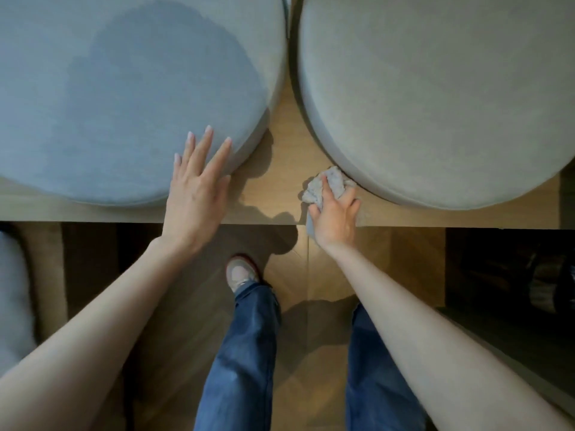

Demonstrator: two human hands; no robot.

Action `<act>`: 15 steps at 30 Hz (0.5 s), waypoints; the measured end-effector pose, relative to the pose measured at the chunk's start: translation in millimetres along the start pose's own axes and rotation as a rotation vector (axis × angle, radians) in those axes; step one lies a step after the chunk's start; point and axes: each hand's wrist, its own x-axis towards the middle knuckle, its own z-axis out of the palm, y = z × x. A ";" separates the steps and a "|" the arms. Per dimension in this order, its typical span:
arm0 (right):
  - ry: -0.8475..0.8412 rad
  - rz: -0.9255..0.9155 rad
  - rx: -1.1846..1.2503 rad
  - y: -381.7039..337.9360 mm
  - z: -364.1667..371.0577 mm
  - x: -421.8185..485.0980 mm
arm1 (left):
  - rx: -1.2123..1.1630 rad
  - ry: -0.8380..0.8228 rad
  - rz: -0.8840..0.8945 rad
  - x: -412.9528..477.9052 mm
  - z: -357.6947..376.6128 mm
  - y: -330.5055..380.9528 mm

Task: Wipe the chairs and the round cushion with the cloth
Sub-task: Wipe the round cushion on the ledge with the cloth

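Grey crumpled cloth (326, 186) is bunched in my right hand (336, 217), on the light wooden desk (280, 188) against the rim of the beige round cushion (435, 104). My left hand (196, 194) rests flat, fingers straight, on the blue-grey round cushion (124, 104).

The light was moderate and uneven. The left cushion (93, 119) looked cool and bluish, with a darker patch across its middle; whether that was shade or damp could not be told. The right cushion (435, 88) was warmer and evenly lit, without glare. The left hand (196, 197) cast a soft shadow rightward onto the bench (280, 126), so the light came from the left. Under the bench the floor (326, 259) sank to near black at the right. Focus was soft throughout; the cloth (312, 191) in the right hand (336, 219) showed little weave. Wide-angle stretch bowed the cushions and lengthened the forearms toward the lower corners.
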 end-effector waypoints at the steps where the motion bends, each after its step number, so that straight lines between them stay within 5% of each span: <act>1: 0.009 -0.020 0.005 -14.6 0.9 9.1 | 0.022 -0.007 -0.005 3.8 -6.2 -12.2; 7: 0.044 -0.052 0.036 -59.7 10.6 36.8 | 0.138 -0.070 -0.028 13.1 -23.0 -64.8; 15: -0.232 -0.556 -0.153 -82.3 47.9 -26.3 | 0.092 -0.026 0.031 2.8 -30.0 -90.9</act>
